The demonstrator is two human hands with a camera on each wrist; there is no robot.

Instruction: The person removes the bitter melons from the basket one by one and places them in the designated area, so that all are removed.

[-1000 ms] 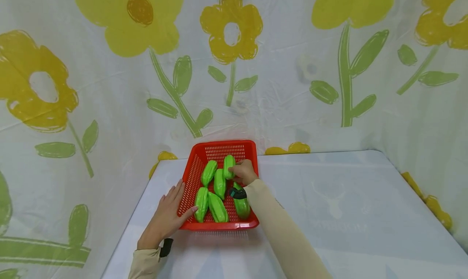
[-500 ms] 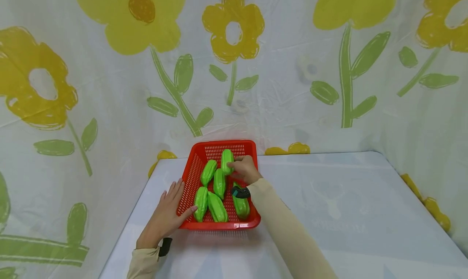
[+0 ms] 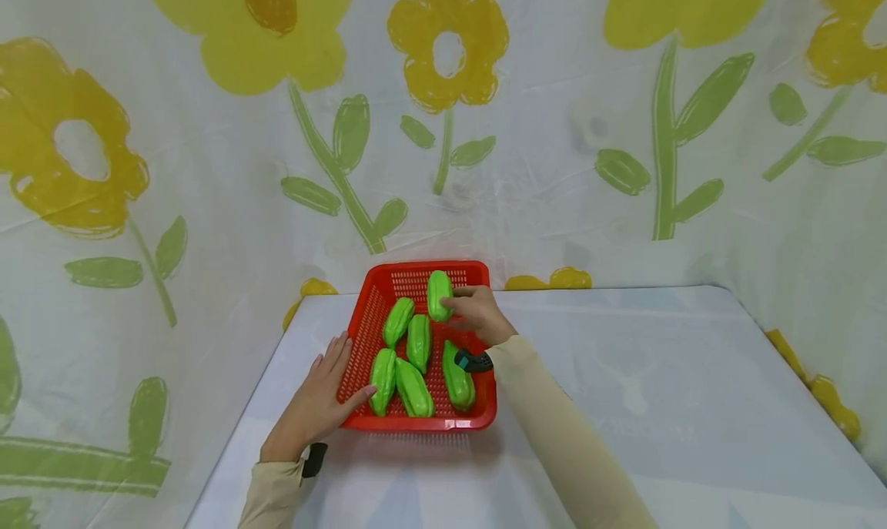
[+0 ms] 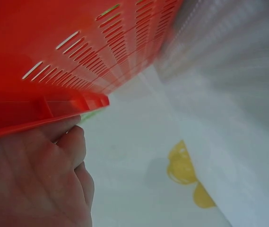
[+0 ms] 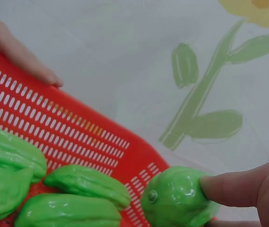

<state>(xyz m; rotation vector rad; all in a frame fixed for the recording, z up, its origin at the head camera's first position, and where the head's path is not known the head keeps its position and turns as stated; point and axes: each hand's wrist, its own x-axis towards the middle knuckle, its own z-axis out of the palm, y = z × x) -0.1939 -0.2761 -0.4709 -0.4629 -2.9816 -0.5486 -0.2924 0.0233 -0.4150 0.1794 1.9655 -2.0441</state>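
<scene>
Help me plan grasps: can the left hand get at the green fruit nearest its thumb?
Probably yes: the left hand is at the red basket's rim, its thumb near the green fruit, whose top lies uncovered.

Basket (image 3: 430,423) is on counter (image 3: 624,390), L of its mid, nr the back edge, w/ curtain (image 3: 540,167) behind & at both sides. In basket: 2 front-L fruits (image 3: 414,388) side by side, 2 back-L fruits (image 3: 398,323) behind them, & 1 R fruit (image 3: 458,376) twd the front, partly behind R wrist in head view. L hand (image 3: 315,402) is at basket's L rim; R hand (image 3: 481,313), over the back R, has the 6th fruit (image 3: 439,294) at its fingertips.
</scene>
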